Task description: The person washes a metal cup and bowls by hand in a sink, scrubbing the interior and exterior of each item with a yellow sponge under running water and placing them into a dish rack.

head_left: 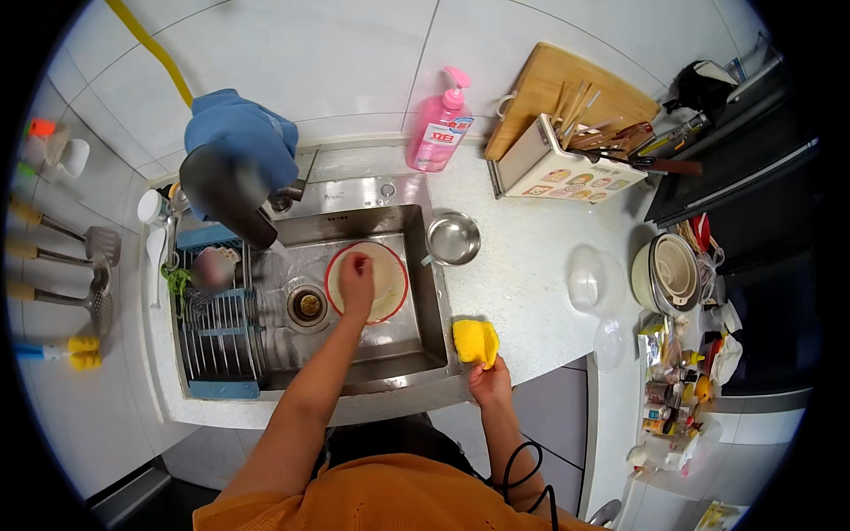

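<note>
Lying on the floor of the stainless-steel sink [381, 352], just right of the drain strainer [308, 305], a round dish [388, 285] shows a pale cream inside ringed by a thin, bright red rim. The left hand covers part of it. The yellow cleaning cloth [475, 340], possibly a sponge, looks soft, rough-textured and bunched into a small block; it is at the sink's front right corner, over the countertop's edge.

The left forearm slants up and to the right from the lower edge, crossing the front of the sink. The left hand [357, 273] is over the dish with its fingers curled inward; I cannot tell whether they press together or touch the dish. The right forearm, with a black cable [522, 473] looping beside it, angles upward and slightly left. The right hand [490, 382] pinches the cloth's lower edge between thumb and fingers. A small steel bowl [454, 238] stands beside the sink's right rim, farther back than the cloth.
</note>
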